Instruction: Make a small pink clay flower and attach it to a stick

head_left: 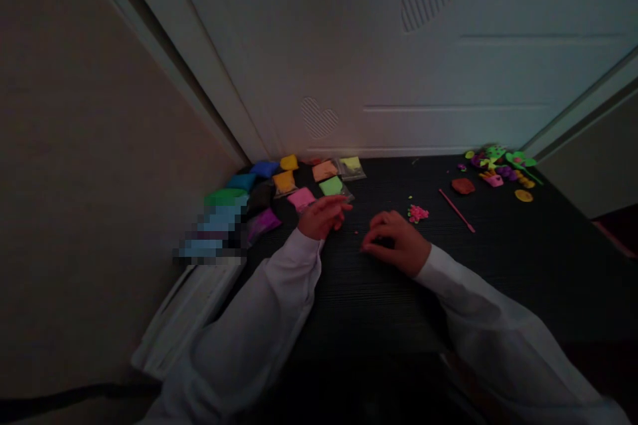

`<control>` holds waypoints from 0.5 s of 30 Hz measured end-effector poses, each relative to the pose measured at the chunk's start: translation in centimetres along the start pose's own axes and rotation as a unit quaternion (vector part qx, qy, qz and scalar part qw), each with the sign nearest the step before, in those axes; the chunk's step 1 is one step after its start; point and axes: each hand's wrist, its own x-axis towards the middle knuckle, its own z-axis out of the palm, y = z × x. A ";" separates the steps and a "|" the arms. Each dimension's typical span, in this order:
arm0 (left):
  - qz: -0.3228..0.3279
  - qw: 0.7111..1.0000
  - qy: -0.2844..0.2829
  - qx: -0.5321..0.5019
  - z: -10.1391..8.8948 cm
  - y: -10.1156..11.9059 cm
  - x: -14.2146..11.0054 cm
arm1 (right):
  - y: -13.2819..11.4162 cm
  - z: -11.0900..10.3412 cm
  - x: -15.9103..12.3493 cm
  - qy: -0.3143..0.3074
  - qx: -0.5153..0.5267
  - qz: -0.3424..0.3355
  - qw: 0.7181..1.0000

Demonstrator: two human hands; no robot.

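Note:
My left hand [325,216] is held above the dark table beside a pink clay packet [301,199], its fingers loosely stretched to the right and nothing visible in them. Opposite it, my right hand [396,244] has thumb and fingertips brought together in a pinch; whatever may be between them is too small to make out. A tiny pink bit [356,232] lies on the table between the two hands. Just right of my right hand sits a small pink clay cluster [417,214] with touches of green. Farther right lies a pink stick tool [456,210].
Several coloured clay packets, among them a purple one [264,222] and an orange one [284,182], lie at the left. A white case [192,312] stands at the left edge. Back right are a reddish-brown lump [463,186], a yellow disc [524,196] and a green clay flower [520,160].

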 end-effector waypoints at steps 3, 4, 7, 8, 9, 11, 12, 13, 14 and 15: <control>0.037 0.996 0.045 0.068 -0.6 0.0 0.3 | -0.9 0.7 -0.7 -0.079 -0.041 -0.001 0.996; 0.048 0.993 0.056 0.097 -0.6 0.0 0.3 | -1.1 1.0 -0.9 -0.097 -0.057 0.000 0.994; 0.078 0.976 0.072 0.190 -0.3 -0.3 0.0 | -1.1 1.8 -1.2 -0.107 -0.103 0.005 0.989; 0.086 0.969 0.070 0.220 -0.1 -0.5 -0.1 | -0.9 2.0 -1.2 -0.105 -0.115 0.009 0.988; 0.092 0.962 0.066 0.250 0.0 -0.6 -0.2 | -0.7 2.2 -1.2 -0.101 -0.123 0.014 0.987; 0.100 0.946 0.051 0.305 0.1 -0.9 -0.3 | -0.3 2.3 -1.0 -0.095 -0.128 0.022 0.987; 0.103 0.937 0.042 0.331 0.1 -1.0 -0.4 | -0.2 2.3 -1.0 -0.093 -0.129 0.024 0.987; 0.107 0.928 0.033 0.356 0.0 -1.1 -0.4 | -0.1 2.3 -0.9 -0.090 -0.129 0.025 0.987; 0.111 0.919 0.025 0.378 0.0 -1.2 -0.4 | 0.0 2.2 -0.9 -0.087 -0.130 0.026 0.987; 0.116 0.910 0.016 0.399 0.0 -1.2 -0.5 | 0.0 2.0 -0.8 -0.085 -0.130 0.027 0.988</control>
